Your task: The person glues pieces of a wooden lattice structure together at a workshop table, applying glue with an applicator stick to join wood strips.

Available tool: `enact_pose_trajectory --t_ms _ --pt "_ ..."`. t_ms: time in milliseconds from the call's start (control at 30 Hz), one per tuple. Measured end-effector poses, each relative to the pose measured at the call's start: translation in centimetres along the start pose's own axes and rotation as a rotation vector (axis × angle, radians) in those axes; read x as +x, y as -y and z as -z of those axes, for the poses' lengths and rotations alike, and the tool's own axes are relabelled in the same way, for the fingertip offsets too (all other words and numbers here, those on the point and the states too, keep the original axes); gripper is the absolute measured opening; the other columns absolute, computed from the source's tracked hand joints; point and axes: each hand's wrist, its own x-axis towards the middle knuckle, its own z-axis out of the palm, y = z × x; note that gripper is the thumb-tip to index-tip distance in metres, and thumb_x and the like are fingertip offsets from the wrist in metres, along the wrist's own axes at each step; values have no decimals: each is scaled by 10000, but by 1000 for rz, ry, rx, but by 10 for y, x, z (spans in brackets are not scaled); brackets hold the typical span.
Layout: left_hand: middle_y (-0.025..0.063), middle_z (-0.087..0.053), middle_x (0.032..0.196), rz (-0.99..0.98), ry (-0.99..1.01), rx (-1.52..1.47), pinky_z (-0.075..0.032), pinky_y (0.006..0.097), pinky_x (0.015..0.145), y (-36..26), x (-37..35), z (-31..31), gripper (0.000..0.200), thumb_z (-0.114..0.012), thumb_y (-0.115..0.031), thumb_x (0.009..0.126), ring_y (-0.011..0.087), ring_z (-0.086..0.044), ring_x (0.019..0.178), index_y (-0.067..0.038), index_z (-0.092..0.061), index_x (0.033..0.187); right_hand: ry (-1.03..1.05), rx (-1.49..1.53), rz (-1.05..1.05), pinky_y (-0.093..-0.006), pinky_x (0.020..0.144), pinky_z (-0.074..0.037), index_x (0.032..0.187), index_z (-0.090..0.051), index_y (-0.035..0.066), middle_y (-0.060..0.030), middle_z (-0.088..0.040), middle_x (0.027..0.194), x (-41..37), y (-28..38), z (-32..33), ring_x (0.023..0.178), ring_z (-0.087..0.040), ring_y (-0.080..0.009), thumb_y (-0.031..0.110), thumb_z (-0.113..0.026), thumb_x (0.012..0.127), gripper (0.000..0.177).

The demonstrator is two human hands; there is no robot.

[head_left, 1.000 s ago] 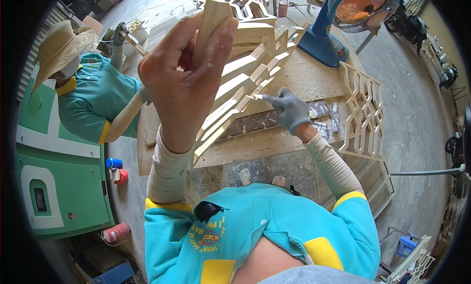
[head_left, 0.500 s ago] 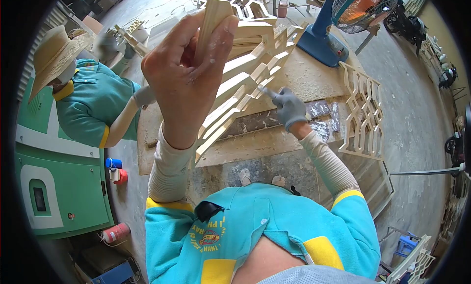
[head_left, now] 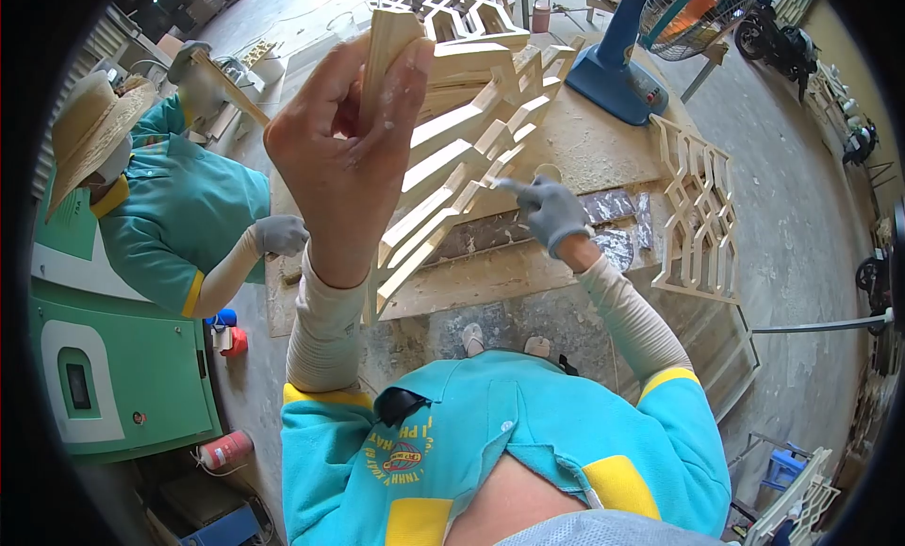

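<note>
My bare left hand (head_left: 344, 155) is raised close to the camera and grips the top edge of a pale wooden lattice panel (head_left: 452, 159), which stands tilted on the work board (head_left: 490, 273). My right hand (head_left: 551, 211), in a grey glove, holds a small tool (head_left: 504, 184) whose tip touches a slat of the panel near its middle. Both forearms wear beige sleeves.
A co-worker in a straw hat (head_left: 85, 126) and teal shirt crouches at the left, holding up a wooden piece (head_left: 222, 84). Another lattice panel (head_left: 698, 216) lies at the right. A blue fan (head_left: 641, 37) stands behind. A green machine (head_left: 104, 376) and cans (head_left: 224, 449) sit at the left.
The co-worker's raised hand with the wooden piece has moved up and left, the other hand down to the board. My right hand has shifted slightly along the slat. My left grip holds.
</note>
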Motion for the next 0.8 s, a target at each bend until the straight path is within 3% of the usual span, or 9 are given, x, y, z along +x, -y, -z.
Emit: enact_pose_trajectory --t_ms 133,200,300,400,433,567,667,733,800 --pt "-97 -493 618 0 -3 26 -173 198 483 -5 -5 4 184 -769 -140 880 -23 -291 540 -56 -754 1043 -77 -113 -31 -436 732 -516 1203 -688 378 -73 -599 880 5 0 1 789 -653 -288 94 -601 875 443" --pt "-77 -459 553 24 -29 55 -211 193 451 -10 -8 8 149 -797 -126 840 -21 -326 498 -60 -750 965 52 -59 8 -424 743 -516 1226 -684 349 -92 -619 886 0 2 4 801 -657 -293 83 -592 865 457" --pt "-60 -585 654 41 -87 33 -263 172 475 -1 -25 21 172 -782 -86 848 -24 -393 546 -29 -740 1006 139 167 38 -413 755 -514 1263 -670 311 -120 -641 875 -9 -3 0 810 -657 -306 58 -559 854 494" --pt "31 -704 857 137 -119 -84 -370 150 558 -5 -41 36 221 -763 -55 858 -1 -515 645 35 -709 1052 153 528 -31 -406 756 -513 1293 -651 290 -141 -652 854 -12 -16 -15 811 -652 -321 35 -525 844 532" --pt "141 -717 1030 158 -107 -97 -464 183 671 0 -53 46 241 -728 -43 883 69 -608 760 93 -668 1072 158 659 -70 -403 754 -514 1301 -645 285 -147 -655 847 -13 -15 -16 811 -650 -327 29 -515 840 543" --pt "77 -687 864 157 -193 24 -318 187 509 17 -103 81 319 -641 -221 960 20 -428 582 77 -679 1067 16 261 45 -408 681 -512 1289 -655 282 -120 -628 838 -34 1 -5 754 -634 -320 29 -530 839 532" --pt "81 -661 820 79 -288 110 -352 209 503 27 -140 100 448 -656 -368 942 45 -446 554 80 -660 965 -85 102 123 -407 634 -504 1284 -657 288 -101 -587 819 -43 15 -15 713 -620 -300 29 -566 833 527" --pt "132 -691 890 115 -276 109 -467 298 629 39 -174 122 467 -683 -397 925 167 -584 693 63 -643 990 -160 -7 172 -396 616 -497 1280 -661 296 -88 -548 793 -45 24 -25 690 -610 -274 11 -606 816 547" --pt "128 -665 839 62 -225 0 -417 313 583 44 -187 128 492 -664 -435 936 174 -524 635 52 -615 994 -202 -102 181 -416 601 -499 1300 -638 332 -84 -555 817 -43 27 -41 695 -618 -276 26 -622 812 576"
